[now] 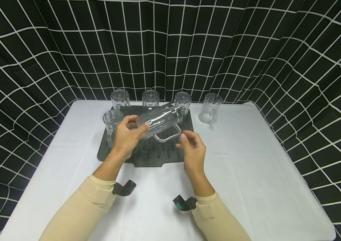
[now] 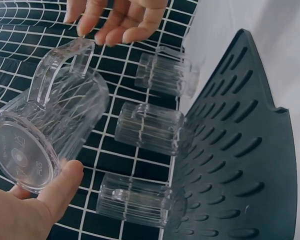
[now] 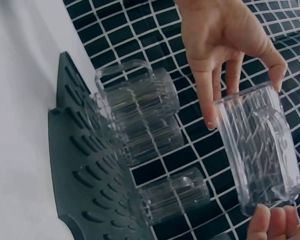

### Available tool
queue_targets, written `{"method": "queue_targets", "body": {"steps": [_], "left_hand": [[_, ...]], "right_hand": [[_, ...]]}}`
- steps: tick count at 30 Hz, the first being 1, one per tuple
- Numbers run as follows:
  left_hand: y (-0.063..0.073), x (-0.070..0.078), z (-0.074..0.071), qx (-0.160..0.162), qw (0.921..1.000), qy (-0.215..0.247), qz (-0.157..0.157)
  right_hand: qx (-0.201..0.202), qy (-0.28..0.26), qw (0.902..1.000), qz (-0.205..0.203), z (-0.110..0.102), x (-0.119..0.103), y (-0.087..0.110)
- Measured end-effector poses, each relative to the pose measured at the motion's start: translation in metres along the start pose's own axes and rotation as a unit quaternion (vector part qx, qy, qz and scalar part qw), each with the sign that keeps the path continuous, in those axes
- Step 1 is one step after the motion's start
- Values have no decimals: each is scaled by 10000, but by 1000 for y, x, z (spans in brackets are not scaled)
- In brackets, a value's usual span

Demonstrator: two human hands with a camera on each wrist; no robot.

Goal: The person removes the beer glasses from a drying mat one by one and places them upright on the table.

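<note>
A clear plastic handled mug is held tilted in the air above a dark ribbed drying mat. My left hand grips it round the base end, with the thumb on the near side; the round base faces the left wrist camera. The mug's handle points toward me. At the handle's rim-side end my right hand has its fingertips right at the plastic, the fingers loosely bent and not wrapped round it. The right wrist view shows these fingertips by the mug's lower end.
Three clear mugs stand bottom-up along the mat's back edge. Another mug stands at the mat's left side, beside my left hand. One more mug stands on the white table right of the mat. Black grid cloth surrounds the table.
</note>
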State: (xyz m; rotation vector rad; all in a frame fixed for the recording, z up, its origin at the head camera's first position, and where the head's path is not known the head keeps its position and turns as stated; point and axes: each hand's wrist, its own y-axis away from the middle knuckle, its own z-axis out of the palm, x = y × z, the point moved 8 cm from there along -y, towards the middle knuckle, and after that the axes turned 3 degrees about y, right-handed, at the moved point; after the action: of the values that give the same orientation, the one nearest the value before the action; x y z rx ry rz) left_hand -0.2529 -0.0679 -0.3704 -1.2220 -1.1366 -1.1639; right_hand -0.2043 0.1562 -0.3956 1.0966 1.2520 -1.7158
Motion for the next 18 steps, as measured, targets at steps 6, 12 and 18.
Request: {"method": "queue_targets", "body": {"steps": [6,12,18], "left_hand": [[1,-2,7,-132,9961,871,-32],[3,-5,15,-476,9901,1314,99],[3,-10,16,-905,9875,1286,107]], "right_hand": [[-113,-1181,9886,927,9,10,-3],[-368,-2028,9672,1486,17,13,-5],[-546,-2813,9403,1838,19,13,-3]]}}
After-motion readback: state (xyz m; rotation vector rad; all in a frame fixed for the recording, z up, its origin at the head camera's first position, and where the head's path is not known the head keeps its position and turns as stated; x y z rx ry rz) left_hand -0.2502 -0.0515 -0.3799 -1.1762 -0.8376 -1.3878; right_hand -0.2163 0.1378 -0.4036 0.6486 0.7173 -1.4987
